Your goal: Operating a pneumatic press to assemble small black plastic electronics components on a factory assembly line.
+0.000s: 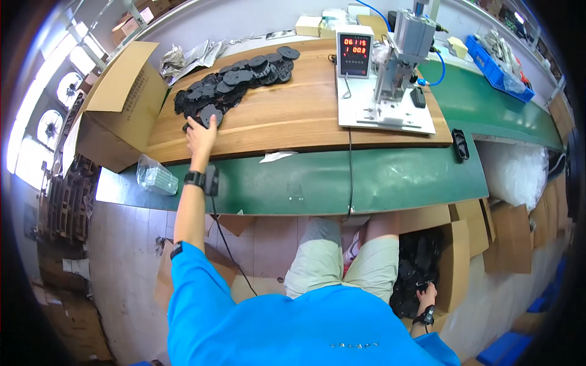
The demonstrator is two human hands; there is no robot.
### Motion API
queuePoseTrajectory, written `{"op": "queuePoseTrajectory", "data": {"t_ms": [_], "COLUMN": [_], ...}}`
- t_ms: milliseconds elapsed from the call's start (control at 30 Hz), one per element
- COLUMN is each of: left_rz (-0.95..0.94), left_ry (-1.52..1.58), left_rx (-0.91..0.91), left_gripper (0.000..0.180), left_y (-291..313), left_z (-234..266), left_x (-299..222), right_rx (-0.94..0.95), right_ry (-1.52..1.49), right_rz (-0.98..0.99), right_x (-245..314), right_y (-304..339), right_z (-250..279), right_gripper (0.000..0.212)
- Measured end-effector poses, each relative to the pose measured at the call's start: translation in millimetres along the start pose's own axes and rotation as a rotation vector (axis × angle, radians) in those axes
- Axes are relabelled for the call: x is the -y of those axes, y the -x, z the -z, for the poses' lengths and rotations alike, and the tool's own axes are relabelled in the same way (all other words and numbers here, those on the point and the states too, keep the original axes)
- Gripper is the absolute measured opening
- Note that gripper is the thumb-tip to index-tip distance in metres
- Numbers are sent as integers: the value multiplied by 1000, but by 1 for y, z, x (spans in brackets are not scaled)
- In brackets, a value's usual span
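My left hand [201, 137] reaches over the wooden board to the near end of a long pile of flat black discs [238, 79]. Its thumb and fingers close around the edge of one black disc [211, 114] with small holes. Low on my right, my right hand [427, 295] is inside an open cardboard box [456, 262] filled with black parts [416, 262]. Its fingers curl in against the parts there; what they hold, if anything, is too small to tell.
A bench press [403, 61] on a white base stands right of the pile, beside a box with a red digital display [354, 55]. An open carton [125, 104] borders the board's left. A bagged bundle [157, 178] lies on the green bench edge [274, 189]. Cables hang down in front.
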State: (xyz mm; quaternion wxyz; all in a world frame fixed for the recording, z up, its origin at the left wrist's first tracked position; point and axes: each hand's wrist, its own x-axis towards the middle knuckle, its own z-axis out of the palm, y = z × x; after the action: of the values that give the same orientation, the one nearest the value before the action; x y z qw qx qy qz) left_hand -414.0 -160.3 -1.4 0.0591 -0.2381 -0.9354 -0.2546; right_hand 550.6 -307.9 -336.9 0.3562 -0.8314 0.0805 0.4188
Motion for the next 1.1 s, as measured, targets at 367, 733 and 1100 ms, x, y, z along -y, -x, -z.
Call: {"op": "queuePoseTrajectory", "data": {"t_ms": [367,733,1100], "left_rz": [-151,-614,-905], "left_ry": [132,748,696], "left_rx": [12,290,728], "left_gripper": [71,40,44], "left_y": [-12,97,220], "left_z": [-12,77,65], "left_x": [16,-64,-108], "right_rx": [426,1191,1260], "right_ry": [-156,134,553], "right_rz": [736,1531,1716], "right_x": [80,135,146], "right_y": [214,512,540], "right_z": [-91,-190,-291], "right_gripper": [34,43,51]}}
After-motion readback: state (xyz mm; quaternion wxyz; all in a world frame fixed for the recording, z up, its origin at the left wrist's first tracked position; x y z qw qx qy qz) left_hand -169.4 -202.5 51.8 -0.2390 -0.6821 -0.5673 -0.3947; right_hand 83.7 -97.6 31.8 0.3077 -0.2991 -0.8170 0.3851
